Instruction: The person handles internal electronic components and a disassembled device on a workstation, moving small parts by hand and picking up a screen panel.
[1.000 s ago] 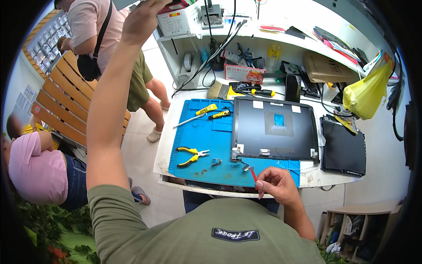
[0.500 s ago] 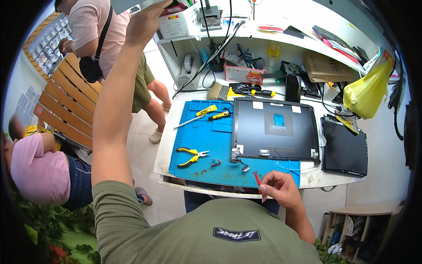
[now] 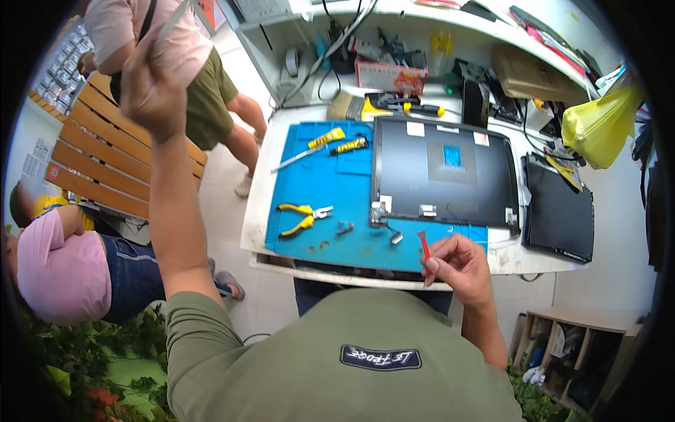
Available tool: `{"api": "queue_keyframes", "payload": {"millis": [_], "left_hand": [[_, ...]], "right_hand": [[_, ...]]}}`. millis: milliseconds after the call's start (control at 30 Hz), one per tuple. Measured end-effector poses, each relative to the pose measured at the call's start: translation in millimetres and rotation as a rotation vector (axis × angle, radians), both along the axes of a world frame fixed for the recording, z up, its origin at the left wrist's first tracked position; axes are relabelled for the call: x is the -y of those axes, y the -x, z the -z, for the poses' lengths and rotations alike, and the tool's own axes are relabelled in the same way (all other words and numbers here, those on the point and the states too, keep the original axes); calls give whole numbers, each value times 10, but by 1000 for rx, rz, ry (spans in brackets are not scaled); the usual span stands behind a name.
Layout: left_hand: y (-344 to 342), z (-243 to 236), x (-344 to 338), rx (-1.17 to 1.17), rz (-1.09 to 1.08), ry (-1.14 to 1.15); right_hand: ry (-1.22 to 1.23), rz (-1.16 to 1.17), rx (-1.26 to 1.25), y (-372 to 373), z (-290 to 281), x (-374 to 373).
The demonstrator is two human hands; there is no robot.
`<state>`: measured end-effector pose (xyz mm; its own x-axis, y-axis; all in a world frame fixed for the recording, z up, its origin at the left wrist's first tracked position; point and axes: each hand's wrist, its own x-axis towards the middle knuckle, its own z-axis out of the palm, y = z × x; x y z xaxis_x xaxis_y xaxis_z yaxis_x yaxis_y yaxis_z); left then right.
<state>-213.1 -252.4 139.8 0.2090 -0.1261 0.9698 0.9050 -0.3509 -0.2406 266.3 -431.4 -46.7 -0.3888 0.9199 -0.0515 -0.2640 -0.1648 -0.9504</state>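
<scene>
My left hand (image 3: 156,95) is raised high at the upper left, its fingers closed on a thin pale flat piece (image 3: 174,24) seen nearly edge-on; its kind does not show. Near the table's front edge, my right hand (image 3: 460,267) pinches a small red spatula (image 3: 425,246) with a flared tip pointing up. Beyond it lies a dark laptop lid (image 3: 411,169) with a blue patch on its back and metal hinge parts at its near edge. Yellow-handled pliers (image 3: 302,219), two epoxy tubes (image 3: 328,138) and a slim metal pen-like tool (image 3: 298,158) rest on the blue work mat (image 3: 288,183).
A black laptop base (image 3: 559,211) lies at the table's right. Behind the lid are a wide brush (image 3: 344,107), a screwdriver (image 3: 425,110) and a red-white box (image 3: 390,76) under a shelf. A yellow bag (image 3: 598,130) hangs at right. Two people and a wooden bench (image 3: 98,169) are at left.
My left hand has swung left and down, turning the flat piece edge-on. The view has shifted, with the shelf higher in it. My right hand still pinches the red spatula.
</scene>
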Motion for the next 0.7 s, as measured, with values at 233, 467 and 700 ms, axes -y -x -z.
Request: {"api": "queue_keyframes", "payload": {"millis": [233,467,700], "left_hand": [[-330,1391,1083,1142,684,902],[-1029,1957,1878,1339,1078,1210],[-1312,1980,1916,1067,893,1305]], "right_hand": [[-102,-45,85,270,-139,-38],[-203,-86,127,683,-189,-149],[-133,66,130,554,-74,-36]]}}
